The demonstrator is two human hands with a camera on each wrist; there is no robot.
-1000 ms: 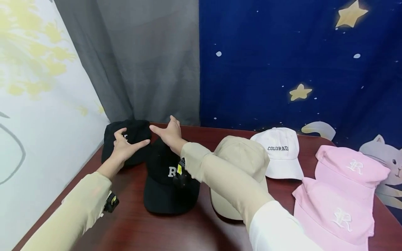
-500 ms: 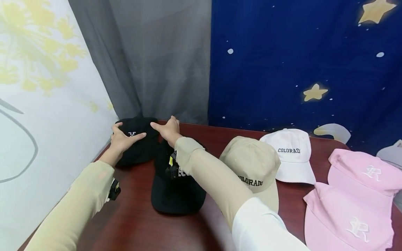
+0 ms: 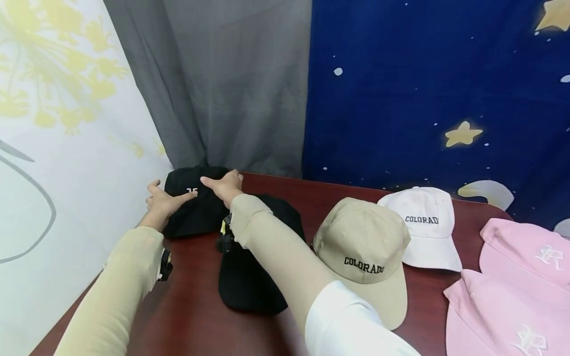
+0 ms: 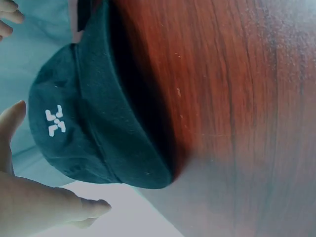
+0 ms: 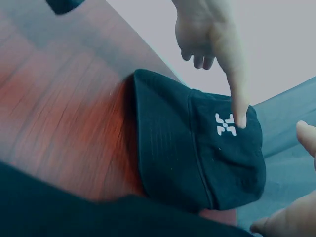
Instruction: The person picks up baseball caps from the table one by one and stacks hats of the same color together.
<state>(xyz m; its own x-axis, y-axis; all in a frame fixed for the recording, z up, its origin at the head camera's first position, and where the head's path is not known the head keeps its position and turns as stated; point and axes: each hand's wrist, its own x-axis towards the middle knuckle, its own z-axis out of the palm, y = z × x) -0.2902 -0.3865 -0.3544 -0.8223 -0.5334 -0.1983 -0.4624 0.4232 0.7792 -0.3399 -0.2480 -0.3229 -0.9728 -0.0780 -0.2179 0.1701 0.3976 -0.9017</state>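
Observation:
A black baseball cap (image 3: 196, 215) with a small white emblem sits in the back left corner of the table, brim toward me. My left hand (image 3: 162, 202) is at its left side, thumb stretched out across the front and fingers spread. In the left wrist view this hand (image 4: 39, 205) shows a gap to the cap (image 4: 94, 113). My right hand (image 3: 226, 187) reaches to the cap's right side, thumb and fingers apart. From the right wrist, its fingertips (image 5: 261, 226) lie just beyond the crown. Neither hand grips anything.
Under my right forearm lies a second black cap (image 3: 249, 287), partly hidden. Rightward stand a beige cap (image 3: 360, 237) and a white cap (image 3: 423, 212), both lettered, then two pink caps (image 3: 503, 311). A white wall (image 3: 80, 198) borders the left; curtains (image 3: 249, 99) hang behind the table.
The head view has turned left, so the caps on the right shift rightward in it. My hands have moved to either side of the far black cap, the right one coming left over it.

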